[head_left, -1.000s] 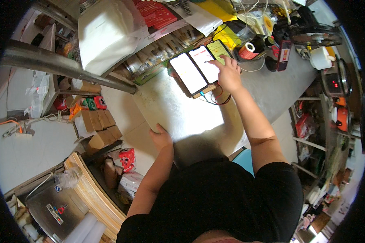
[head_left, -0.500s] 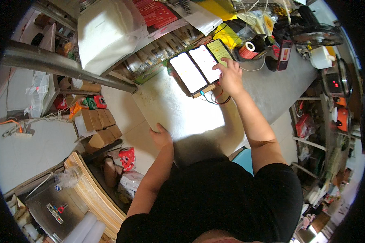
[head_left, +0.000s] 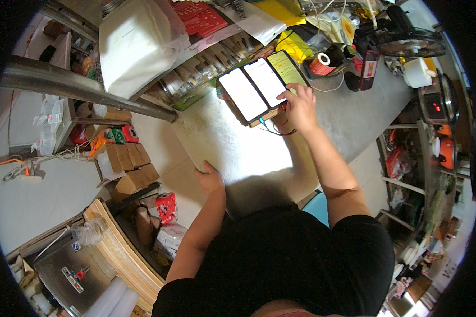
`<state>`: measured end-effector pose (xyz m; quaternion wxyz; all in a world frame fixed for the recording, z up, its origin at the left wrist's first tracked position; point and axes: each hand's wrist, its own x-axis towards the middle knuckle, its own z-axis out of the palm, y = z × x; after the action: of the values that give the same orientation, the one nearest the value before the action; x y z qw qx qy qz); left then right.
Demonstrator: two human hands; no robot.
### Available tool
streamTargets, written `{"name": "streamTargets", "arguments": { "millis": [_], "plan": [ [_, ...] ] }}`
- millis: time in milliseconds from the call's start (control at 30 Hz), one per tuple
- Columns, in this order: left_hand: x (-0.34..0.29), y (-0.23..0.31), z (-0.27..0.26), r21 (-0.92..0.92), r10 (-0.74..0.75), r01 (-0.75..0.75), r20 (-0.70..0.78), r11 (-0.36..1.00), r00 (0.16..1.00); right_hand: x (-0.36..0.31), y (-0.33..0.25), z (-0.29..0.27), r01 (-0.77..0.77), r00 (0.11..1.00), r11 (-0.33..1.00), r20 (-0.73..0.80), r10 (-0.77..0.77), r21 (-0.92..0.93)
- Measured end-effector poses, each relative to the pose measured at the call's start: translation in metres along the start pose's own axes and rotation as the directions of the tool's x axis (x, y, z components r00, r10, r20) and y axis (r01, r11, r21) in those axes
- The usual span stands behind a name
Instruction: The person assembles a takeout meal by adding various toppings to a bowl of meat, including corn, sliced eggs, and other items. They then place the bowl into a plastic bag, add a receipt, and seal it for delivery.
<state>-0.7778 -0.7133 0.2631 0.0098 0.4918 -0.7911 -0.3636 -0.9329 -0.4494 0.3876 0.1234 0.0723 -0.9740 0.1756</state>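
Observation:
Three lit smartphones lean side by side at the back of the metal table: a left phone (head_left: 242, 95) and a middle phone (head_left: 263, 79) with white screens, and a right phone (head_left: 286, 67) with a yellow-green screen. My right hand (head_left: 302, 108) is over the lower ends of the middle and right phones. Its fingers are apart and bent, a fingertip at the middle screen's lower right; contact is hard to confirm. It holds nothing. My left hand (head_left: 210, 179) rests on the left edge of the table (head_left: 195, 134), fingers apart, holding nothing.
Charging cables (head_left: 272, 129) hang below the phones. Behind stands a rack of utensils (head_left: 206, 66). To the right are a red-and-white roll (head_left: 321, 64), another upright phone (head_left: 369, 70) and a fan (head_left: 411, 42). A metal pole (head_left: 90, 82) crosses the left; cardboard boxes (head_left: 129, 164) sit below it.
My right hand has shifted slightly down over the screens, its fingers a little more curled. The left hand stays at the table edge. The whole view has moved very slightly.

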Motion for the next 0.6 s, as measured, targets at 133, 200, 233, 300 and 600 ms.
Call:
{"name": "streamTargets", "arguments": {
  "millis": [133,200,233,300,600],
  "plan": [
    [-0.003,0.006,-0.004,0.007,-0.016,0.016,0.017,1.000,1.000,-0.010,-0.003,0.003,0.044,0.998,0.998,-0.055,-0.041,0.048],
    [-0.003,0.007,-0.005,0.002,-0.014,0.014,0.025,1.000,1.000,-0.014,-0.006,0.003,0.057,0.998,0.997,-0.027,-0.056,0.046],
    [-0.003,0.007,-0.005,0.000,-0.014,0.014,0.028,1.000,1.000,-0.015,-0.006,0.004,0.064,0.998,0.997,-0.013,-0.064,0.045],
    [-0.003,0.007,-0.005,-0.029,-0.008,0.009,0.035,1.000,0.999,-0.014,-0.003,0.007,0.009,0.998,0.998,-0.060,-0.005,0.069],
    [-0.004,0.010,-0.007,-0.049,0.010,-0.008,0.035,0.999,0.999,-0.017,0.007,0.006,-0.075,0.996,0.997,-0.055,0.075,0.005]
  ]
}}
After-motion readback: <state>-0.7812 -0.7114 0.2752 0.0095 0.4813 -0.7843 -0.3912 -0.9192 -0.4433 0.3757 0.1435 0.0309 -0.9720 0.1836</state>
